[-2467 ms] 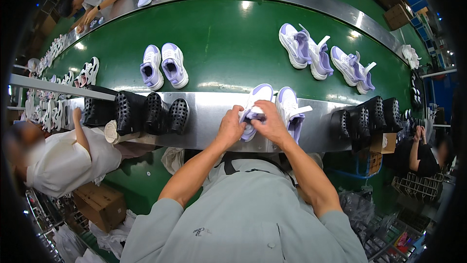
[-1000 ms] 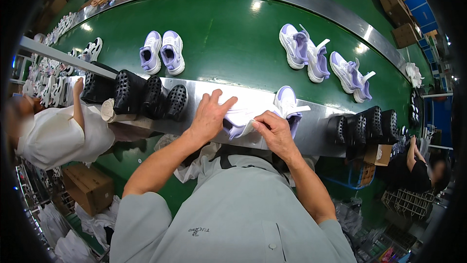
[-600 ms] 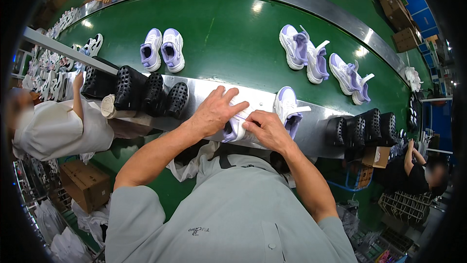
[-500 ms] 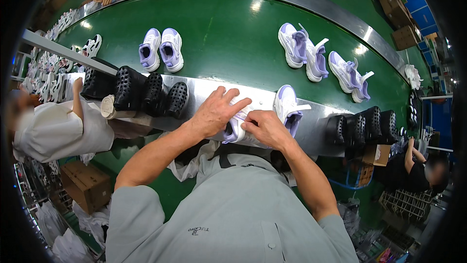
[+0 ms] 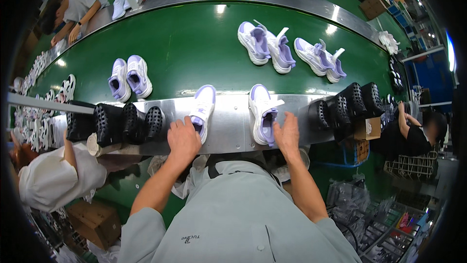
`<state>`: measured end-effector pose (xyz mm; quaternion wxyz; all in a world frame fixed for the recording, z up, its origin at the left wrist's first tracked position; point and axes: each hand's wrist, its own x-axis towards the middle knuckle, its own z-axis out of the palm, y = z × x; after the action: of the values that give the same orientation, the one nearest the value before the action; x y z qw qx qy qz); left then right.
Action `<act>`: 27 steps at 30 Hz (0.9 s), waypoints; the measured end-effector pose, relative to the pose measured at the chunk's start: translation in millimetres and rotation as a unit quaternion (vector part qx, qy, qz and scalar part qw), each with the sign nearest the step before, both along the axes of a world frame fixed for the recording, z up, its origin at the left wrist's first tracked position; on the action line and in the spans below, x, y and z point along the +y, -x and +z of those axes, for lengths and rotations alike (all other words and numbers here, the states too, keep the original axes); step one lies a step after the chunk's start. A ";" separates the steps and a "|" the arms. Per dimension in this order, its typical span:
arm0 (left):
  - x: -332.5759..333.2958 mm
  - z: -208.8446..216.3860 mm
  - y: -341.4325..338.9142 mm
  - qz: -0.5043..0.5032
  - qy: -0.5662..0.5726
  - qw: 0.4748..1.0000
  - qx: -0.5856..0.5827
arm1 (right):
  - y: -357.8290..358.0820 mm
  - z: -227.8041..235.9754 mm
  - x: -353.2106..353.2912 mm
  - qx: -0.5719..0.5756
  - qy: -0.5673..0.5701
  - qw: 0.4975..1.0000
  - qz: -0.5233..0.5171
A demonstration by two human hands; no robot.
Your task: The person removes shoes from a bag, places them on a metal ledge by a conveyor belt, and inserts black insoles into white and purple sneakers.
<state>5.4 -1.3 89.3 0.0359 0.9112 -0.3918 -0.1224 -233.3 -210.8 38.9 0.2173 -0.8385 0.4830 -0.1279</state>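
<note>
Two white and lavender sneakers stand apart on the metal ledge in front of me, toes pointing away. My left hand (image 5: 184,137) is at the outer heel side of the left sneaker (image 5: 203,109), its fingers bent loosely and not wrapped round it. Beside the heel of the right sneaker (image 5: 261,112), my right hand (image 5: 288,134) has its fingers stretched out and its thumb close to the collar. That sneaker's strap sticks out to the right, undone, while the left one's strap lies flat across it. Whether either hand touches its shoe is hard to tell.
Black perforated shoe lasts (image 5: 129,122) line the ledge at left, with more lasts (image 5: 348,105) at right. On the green belt (image 5: 194,49) stand a sneaker pair (image 5: 129,78) at left and two pairs (image 5: 265,46) at right. Co-workers (image 5: 63,165) are on both sides and across.
The left sneaker, under both hands before, now stands by itself with its strap flat. My hands have moved apart, the right one over to the other sneaker. The view has shifted.
</note>
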 end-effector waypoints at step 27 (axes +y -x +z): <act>-107.3 -26.4 66.8 -0.376 0.260 0.889 -0.001 | -30.6 -36.3 54.8 -0.115 -0.129 0.985 -0.013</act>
<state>-61.4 -108.6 63.0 0.2230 0.6534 -0.7232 -0.0198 -202.7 -156.0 2.7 0.3761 -0.7770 0.4780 -0.1624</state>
